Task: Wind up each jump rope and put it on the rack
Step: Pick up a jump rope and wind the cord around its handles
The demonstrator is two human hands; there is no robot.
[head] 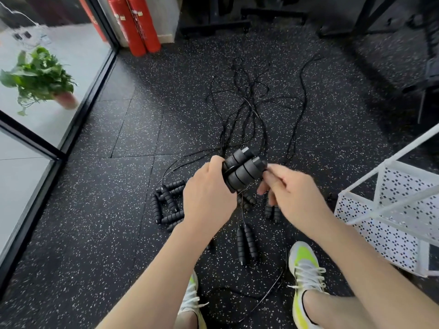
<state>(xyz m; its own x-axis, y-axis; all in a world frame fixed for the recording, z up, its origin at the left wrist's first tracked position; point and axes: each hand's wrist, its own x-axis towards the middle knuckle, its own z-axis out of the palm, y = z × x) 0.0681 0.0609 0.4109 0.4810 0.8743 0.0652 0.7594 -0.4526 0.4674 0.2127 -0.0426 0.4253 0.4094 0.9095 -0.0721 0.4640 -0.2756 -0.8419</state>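
The left hand (209, 193) grips 2 black foam jump-rope handles (244, 168) side by side; the right hand (291, 191) pinches their thin black cord (242, 205) beside them.

The left hand (207, 198) covers the near ends of the two held handles (243, 168) and some floor handles behind it; the right hand (293, 193) is motion-blurred, its pinch on the cord unclear. The white rack (389, 210) is cut off at the right edge. The tangled cords (249, 108) blend into the floor
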